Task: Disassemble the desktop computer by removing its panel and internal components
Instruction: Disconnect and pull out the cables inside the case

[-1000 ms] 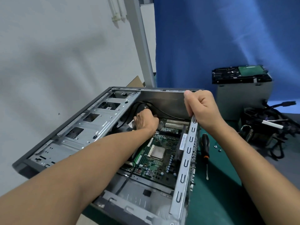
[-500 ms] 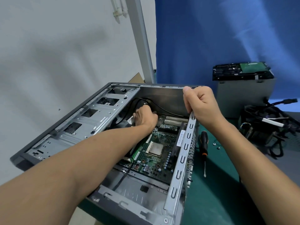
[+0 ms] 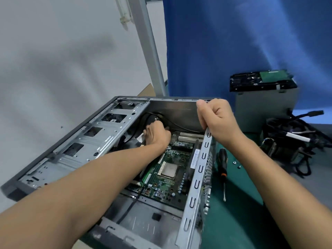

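The open grey computer case (image 3: 84, 141) lies on its side on the green mat, its green motherboard (image 3: 172, 178) exposed with a bare square processor in the middle. My left hand (image 3: 157, 134) reaches deep inside near the far wall, fingers curled among black cables (image 3: 149, 116) and white connectors; what it holds is hidden. My right hand (image 3: 218, 117) grips the far corner of the case's slotted right edge rail (image 3: 198, 178).
A black-and-orange screwdriver (image 3: 222, 169) and loose screws (image 3: 236, 164) lie on the green mat right of the case. Behind them stands a grey power supply box (image 3: 264, 112) with a drive on top, and a heap of black cables and a heatsink (image 3: 294, 142).
The view has shifted slightly and the case sits a little lower and closer. My left hand stays at the cables inside; my right hand keeps its grip on the rail.
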